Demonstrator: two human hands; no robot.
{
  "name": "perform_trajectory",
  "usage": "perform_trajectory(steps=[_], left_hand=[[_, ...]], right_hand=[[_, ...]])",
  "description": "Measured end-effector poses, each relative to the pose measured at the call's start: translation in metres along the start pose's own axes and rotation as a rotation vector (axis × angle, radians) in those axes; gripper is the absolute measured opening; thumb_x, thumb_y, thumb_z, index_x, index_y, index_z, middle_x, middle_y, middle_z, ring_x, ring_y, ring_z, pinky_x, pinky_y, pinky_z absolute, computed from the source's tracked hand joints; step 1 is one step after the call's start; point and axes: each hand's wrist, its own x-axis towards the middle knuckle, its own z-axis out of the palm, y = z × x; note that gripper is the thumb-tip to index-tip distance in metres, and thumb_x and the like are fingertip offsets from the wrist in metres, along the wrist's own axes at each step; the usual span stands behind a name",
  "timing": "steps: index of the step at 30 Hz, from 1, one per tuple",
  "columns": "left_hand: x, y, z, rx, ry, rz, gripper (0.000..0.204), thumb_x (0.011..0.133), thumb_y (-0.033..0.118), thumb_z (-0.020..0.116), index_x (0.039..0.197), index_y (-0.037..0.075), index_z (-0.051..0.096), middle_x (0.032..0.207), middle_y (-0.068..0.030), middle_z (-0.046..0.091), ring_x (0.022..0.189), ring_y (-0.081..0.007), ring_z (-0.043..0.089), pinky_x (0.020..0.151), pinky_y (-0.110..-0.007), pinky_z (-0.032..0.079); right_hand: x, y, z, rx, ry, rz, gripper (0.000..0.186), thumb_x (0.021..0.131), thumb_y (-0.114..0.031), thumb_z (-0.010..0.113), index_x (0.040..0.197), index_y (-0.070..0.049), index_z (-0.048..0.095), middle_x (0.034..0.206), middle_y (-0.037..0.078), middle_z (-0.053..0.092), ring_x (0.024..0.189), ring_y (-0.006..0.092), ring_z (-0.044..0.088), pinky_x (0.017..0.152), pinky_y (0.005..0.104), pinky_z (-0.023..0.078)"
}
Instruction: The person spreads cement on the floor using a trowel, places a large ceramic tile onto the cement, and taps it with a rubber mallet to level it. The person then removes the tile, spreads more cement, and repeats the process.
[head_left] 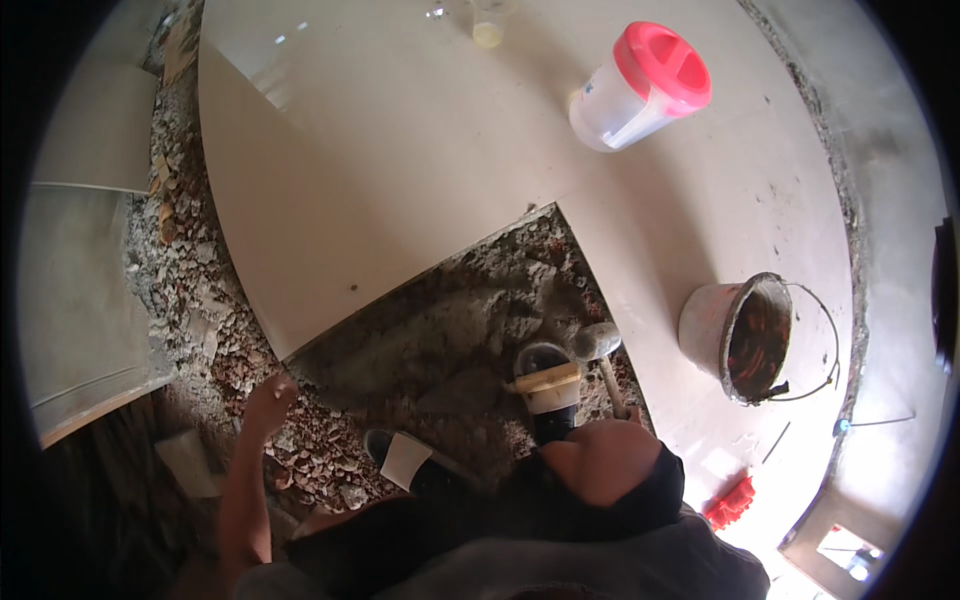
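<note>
My left hand [270, 402] is closed beside the corner of a large pale floor tile [300, 250], just above broken rubble [315, 450]. Whatever its fingers may hold is too small to make out. Most of my right hand [629, 413] is hidden behind my bent knee. The visible part grips the handle of a mallet [598, 342], whose pale rounded head lies over the edge of the tile on the right. Between the tiles is a bare patch of rough grey mortar [430, 320], where both my feet stand in slip-on sandals [405, 460].
A white bucket [705, 325] with a dark, crusted inside and wire handle tilts on the right tiles. Farther off stand a clear container with a pink lid [665, 68] and a small cup [488, 32]. Red crumpled material [732, 502] lies near right. Board-like panels [85, 290] line the left.
</note>
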Motion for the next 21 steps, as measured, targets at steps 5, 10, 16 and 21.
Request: perform_trajectory(steps=[5,10,16,21], left_hand=[[0.008,-0.028,0.069,-0.444,0.111,-0.206,0.051,0.095,0.04,0.049,0.131,0.003,0.053,0.12,-0.0191,0.06,0.108,-0.0319,0.061,0.089,-0.046,0.048],[0.038,-0.045,0.113,-0.91,0.225,-0.172,0.039,0.094,0.033,0.054,0.11,-0.002,0.057,0.098,-0.012,0.059,0.089,-0.0211,0.058,0.078,-0.038,0.047],[0.047,-0.042,0.089,-0.889,0.541,-0.384,0.036,0.093,0.033,0.051,0.087,-0.001,0.061,0.062,-0.0077,0.048,0.061,-0.0222,0.054,0.06,-0.042,0.04],[0.049,-0.035,0.063,-0.697,0.597,-0.42,0.037,0.092,0.033,0.051,0.085,-0.001,0.065,0.062,-0.0086,0.055,0.056,-0.0209,0.051,0.058,-0.041,0.041]], right_hand=[[0.011,0.002,0.001,0.006,0.023,-0.026,0.029,0.085,-0.03,0.066,0.092,-0.003,0.061,0.081,0.017,0.062,0.075,0.0346,0.061,0.07,0.045,0.047],[0.032,0.0,0.001,-0.005,0.04,-0.108,0.028,0.086,-0.029,0.065,0.092,-0.002,0.061,0.082,0.017,0.062,0.076,0.0343,0.06,0.071,0.0448,0.047],[0.061,0.003,-0.003,0.015,0.072,-0.134,0.026,0.086,-0.027,0.065,0.092,-0.002,0.061,0.083,0.017,0.062,0.076,0.034,0.06,0.071,0.0445,0.047],[0.071,0.004,-0.002,0.022,0.1,-0.126,0.025,0.087,-0.026,0.065,0.092,-0.002,0.061,0.083,0.017,0.062,0.077,0.0337,0.06,0.072,0.0443,0.047]])
